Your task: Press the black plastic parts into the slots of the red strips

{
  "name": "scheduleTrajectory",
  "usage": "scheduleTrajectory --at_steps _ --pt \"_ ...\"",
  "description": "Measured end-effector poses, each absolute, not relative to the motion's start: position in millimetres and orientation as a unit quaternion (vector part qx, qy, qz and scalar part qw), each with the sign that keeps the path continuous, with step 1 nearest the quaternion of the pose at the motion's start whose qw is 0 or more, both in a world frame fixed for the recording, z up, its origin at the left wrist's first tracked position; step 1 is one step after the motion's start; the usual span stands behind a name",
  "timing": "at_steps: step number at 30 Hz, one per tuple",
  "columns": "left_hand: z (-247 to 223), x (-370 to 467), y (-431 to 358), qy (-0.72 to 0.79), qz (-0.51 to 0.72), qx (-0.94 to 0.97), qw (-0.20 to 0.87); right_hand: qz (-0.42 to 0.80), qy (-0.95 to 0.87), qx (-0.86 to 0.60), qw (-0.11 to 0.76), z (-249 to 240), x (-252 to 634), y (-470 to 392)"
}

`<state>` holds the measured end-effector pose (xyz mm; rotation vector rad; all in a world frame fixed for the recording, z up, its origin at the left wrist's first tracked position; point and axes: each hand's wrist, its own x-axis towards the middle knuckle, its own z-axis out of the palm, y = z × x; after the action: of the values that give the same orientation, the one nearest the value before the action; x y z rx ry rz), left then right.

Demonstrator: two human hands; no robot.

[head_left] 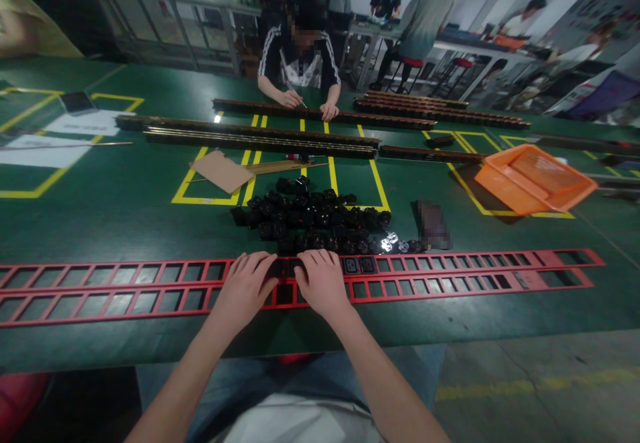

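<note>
A long red frame [170,289] with two rows of rectangular openings lies across the table in front of me. My left hand [246,287] grips its upper row, with the fingers bent over the far rail and the thumb on the near side. A black block [276,268] sits in the frame beside my left index finger. My right hand [323,283] holds the same row a little to the right, its fingers over the far rail. Black socket modules [360,265] are seated just right of that hand. What lies under my palms is hidden.
Beyond the frame is a heap of black modules [310,216], with clear pieces [389,241] at its right. A dark blurred object [433,224], a cardboard piece [223,171] and an orange basket [537,179] lie around it. Across the table a person [299,56] works at long dark strips [260,139].
</note>
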<state>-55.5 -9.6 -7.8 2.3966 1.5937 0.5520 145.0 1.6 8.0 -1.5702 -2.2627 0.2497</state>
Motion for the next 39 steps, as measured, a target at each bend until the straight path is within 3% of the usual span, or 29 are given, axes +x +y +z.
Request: scheduleTrajectory --at_steps 28,34,39 --pt "-17 -81 5 0.53 0.182 0.821 0.112 0.064 -0.813 -0.551 0.174 3 139 3" --pt "-18 -80 4 0.526 0.193 0.822 0.106 0.088 -0.812 -0.541 0.204 4 142 2" --pt "-18 -80 3 0.521 0.199 0.825 0.097 0.14 -0.784 -0.533 0.285 2 149 4"
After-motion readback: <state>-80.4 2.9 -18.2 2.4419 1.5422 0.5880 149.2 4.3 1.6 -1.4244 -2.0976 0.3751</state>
